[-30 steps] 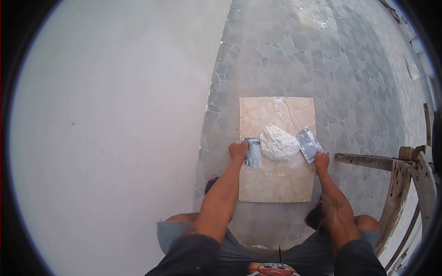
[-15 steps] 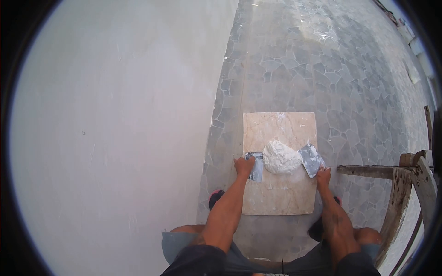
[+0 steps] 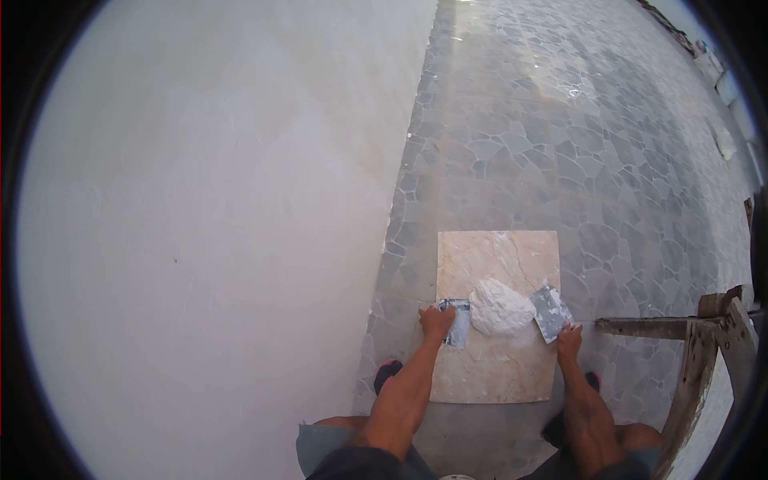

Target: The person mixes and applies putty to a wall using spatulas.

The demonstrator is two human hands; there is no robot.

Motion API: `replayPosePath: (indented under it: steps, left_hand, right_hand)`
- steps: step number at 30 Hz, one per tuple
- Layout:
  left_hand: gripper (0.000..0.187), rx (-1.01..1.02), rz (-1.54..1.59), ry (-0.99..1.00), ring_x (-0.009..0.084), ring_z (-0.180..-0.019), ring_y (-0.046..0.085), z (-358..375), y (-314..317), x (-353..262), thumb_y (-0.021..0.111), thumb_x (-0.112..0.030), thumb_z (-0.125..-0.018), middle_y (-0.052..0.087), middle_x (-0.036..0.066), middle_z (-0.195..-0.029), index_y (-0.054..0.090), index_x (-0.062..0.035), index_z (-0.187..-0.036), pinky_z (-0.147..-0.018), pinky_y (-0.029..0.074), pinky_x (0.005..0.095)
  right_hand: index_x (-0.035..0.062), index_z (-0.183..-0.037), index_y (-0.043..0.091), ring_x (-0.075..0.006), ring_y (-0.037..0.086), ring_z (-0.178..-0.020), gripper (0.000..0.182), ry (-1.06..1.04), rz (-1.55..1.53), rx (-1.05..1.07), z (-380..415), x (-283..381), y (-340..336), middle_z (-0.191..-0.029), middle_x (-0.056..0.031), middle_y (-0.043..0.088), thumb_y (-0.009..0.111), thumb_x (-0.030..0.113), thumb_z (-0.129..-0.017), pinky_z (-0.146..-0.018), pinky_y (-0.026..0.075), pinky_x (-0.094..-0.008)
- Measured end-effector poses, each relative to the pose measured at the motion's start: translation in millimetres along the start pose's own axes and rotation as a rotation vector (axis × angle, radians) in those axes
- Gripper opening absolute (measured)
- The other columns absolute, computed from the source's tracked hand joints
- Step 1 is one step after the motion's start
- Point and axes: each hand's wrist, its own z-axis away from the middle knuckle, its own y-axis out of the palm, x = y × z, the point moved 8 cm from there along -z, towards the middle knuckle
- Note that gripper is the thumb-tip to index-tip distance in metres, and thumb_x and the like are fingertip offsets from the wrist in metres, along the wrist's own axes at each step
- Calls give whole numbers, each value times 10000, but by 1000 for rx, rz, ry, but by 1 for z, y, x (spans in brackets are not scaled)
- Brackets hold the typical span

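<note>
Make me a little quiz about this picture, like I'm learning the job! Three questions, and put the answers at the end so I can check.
1. Pick one. What lies on the pale slab, between the left hand and the right hand?
A) a shoe
B) a white lump
C) a brush
2. True or false? The wooden frame is on the person's right side.
3. Fill in the gap: each hand holds one flat ____.

Key
1. B
2. True
3. Scraper
</note>
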Motion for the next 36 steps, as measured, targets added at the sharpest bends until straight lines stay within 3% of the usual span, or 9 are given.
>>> replayPosePath:
  steps: [11, 13, 18, 21, 23, 24, 28, 30, 36]
  left_hand:
    - [749, 48, 83, 83, 493, -1149, 515, 23, -28, -41, 632, -475, -789, 546, 371, -1197, 540, 175, -1149, -1005, 428, 465]
    - [732, -13, 118, 234, 483, -1143, 524, 41, -64, -109, 643, -428, -792, 543, 363, -1193, 507, 174, -1185, -989, 443, 459]
    - [621, -97, 267, 491, 441, -1124, 552, 124, -125, -166, 646, -323, -795, 548, 353, -1168, 514, 134, -1194, -958, 469, 461]
    - [549, 98, 10, 637, 433, -1119, 563, 180, -114, -175, 646, -310, -795, 569, 328, -1162, 557, 86, -1164, -946, 479, 462]
    - [450, 140, -156, 780, 424, -1068, 593, 238, -114, -161, 642, -289, -801, 593, 286, -1151, 602, 45, -1100, -892, 508, 475]
    - [422, 128, -188, 785, 420, -1050, 603, 258, -114, -160, 641, -278, -803, 596, 275, -1152, 613, 38, -1082, -872, 516, 484]
    - [217, -37, -484, 847, 395, -988, 643, 350, -101, -136, 639, -184, -798, 632, 209, -1067, 674, -11, -924, -785, 527, 519]
    - [243, 261, -752, 839, 375, -999, 662, 438, -78, -89, 614, -128, -776, 672, 211, -1044, 689, -31, -985, -818, 529, 499]
    - [359, 402, -773, 1051, 386, -1011, 636, 598, -109, -40, 604, -353, -871, 677, 186, -1025, 700, -18, -957, -944, 430, 570]
  right_hand:
    - [-6, -998, 458, -473, 614, -856, 249, -156, -155, -180, 15, 19, -32, -864, -276, 623, 534, 227, -951, -732, 457, -512]
    - [0, -1026, 452, -478, 623, -884, 245, -205, -138, -219, 2, 31, -42, -888, -282, 640, 541, 210, -936, -758, 472, -532]
    - [-2, -1051, 454, -470, 634, -877, 291, -249, -173, -269, 45, 126, -115, -866, -282, 647, 576, 174, -853, -747, 485, -528]
    - [-16, -1006, 494, -446, 635, -831, 221, -288, -240, -323, 64, 152, -135, -855, -265, 637, 559, 147, -873, -742, 492, -492]
    - [-25, -958, 515, -390, 646, -820, 166, -270, -354, -296, 107, 150, -149, -859, -240, 632, 544, 129, -904, -763, 502, -445]
    - [-9, -928, 534, -307, 632, -779, 148, -270, -469, -282, 110, 146, -147, -796, -150, 619, 537, 138, -921, -764, 512, -428]
    - [15, -1037, 522, -262, 632, -817, 157, -50, -1017, 30, 128, 120, -117, -917, -126, 618, 521, 139, -940, -682, 515, -432]
    - [35, -1088, 511, -230, 619, -851, 178, 37, -1278, 124, 201, 90, -135, -991, -101, 604, 518, 136, -941, -692, 525, -443]
    - [42, -1168, 489, -280, 596, -975, 263, -13, -1440, 278, 253, 101, -177, -1116, -125, 563, 512, 134, -922, -762, 521, -527]
